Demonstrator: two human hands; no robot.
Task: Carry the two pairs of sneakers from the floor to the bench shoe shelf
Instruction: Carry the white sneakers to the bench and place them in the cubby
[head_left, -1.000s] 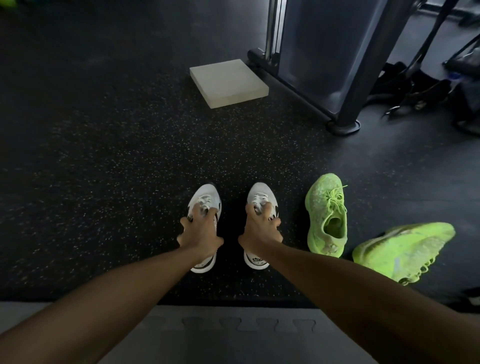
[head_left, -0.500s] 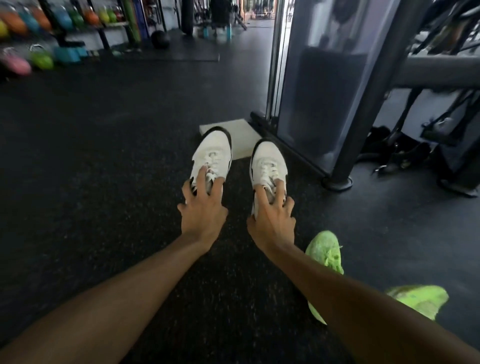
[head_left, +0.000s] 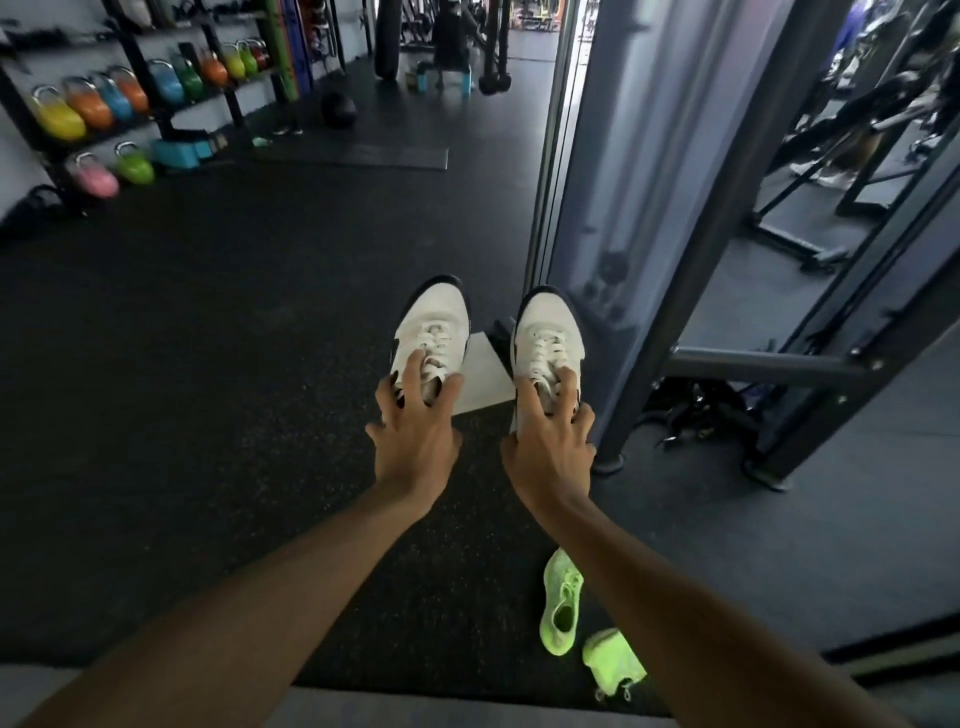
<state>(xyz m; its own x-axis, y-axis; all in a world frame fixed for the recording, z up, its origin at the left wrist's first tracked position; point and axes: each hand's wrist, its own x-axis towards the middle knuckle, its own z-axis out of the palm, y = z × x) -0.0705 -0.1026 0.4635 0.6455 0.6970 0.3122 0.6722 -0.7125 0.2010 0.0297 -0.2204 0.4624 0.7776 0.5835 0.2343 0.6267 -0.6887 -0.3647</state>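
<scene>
I hold a pair of white sneakers with dark soles in the air, toes pointing away. My left hand (head_left: 415, 431) grips the left white sneaker (head_left: 432, 327) at its opening. My right hand (head_left: 550, 447) grips the right white sneaker (head_left: 548, 332) the same way. Below my right forearm, two neon green sneakers lie on the dark floor: one upright (head_left: 561, 603), the other (head_left: 613, 662) tipped on its side and partly hidden by my arm. No bench shoe shelf is in view.
A pale square pad (head_left: 483, 379) lies on the speckled rubber floor behind the shoes. A tall metal machine frame (head_left: 727, 223) stands at right. A rack of coloured kettlebells (head_left: 119, 98) lines the far left wall. A floor mat (head_left: 353, 156) lies farther ahead.
Both hands have lifted the white sneakers off the floor and higher. My view has tilted upward, so the green sneakers now sit low in the frame and the gym's far end shows.
</scene>
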